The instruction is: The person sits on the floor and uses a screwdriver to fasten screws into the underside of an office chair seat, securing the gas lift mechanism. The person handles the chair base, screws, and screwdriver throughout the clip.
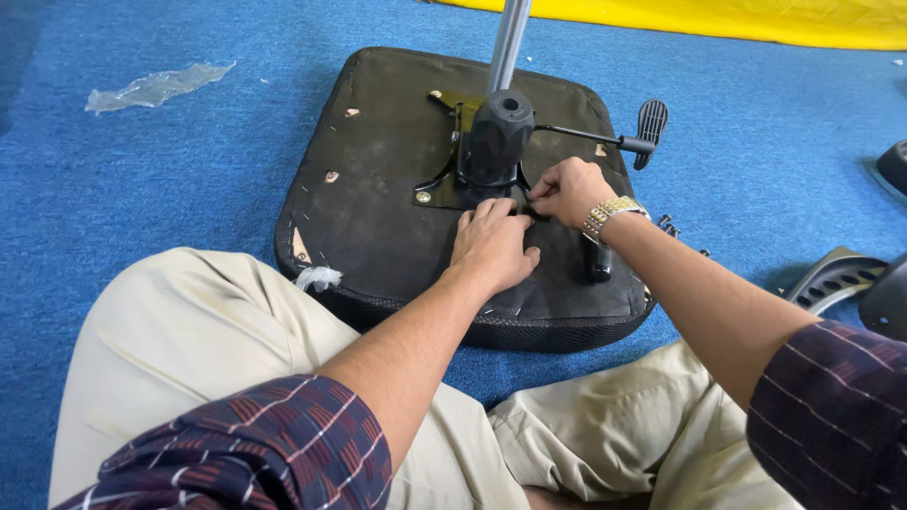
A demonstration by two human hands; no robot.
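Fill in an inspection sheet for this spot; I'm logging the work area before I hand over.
Surface: blue carpet, no table.
Job's things: upturned black chair seat lying flat; black metal plate with a hub, silver post and paddle lever on it.
Clutter: crumpled clear plastic; white scrap at the seat's edge; black chair parts on the right.
Grippers: left hand flat on the seat; right hand, watch on its wrist, pinching at the plate's edge.
Cables: nothing seen.
Surroundings: yellow sheet beyond.
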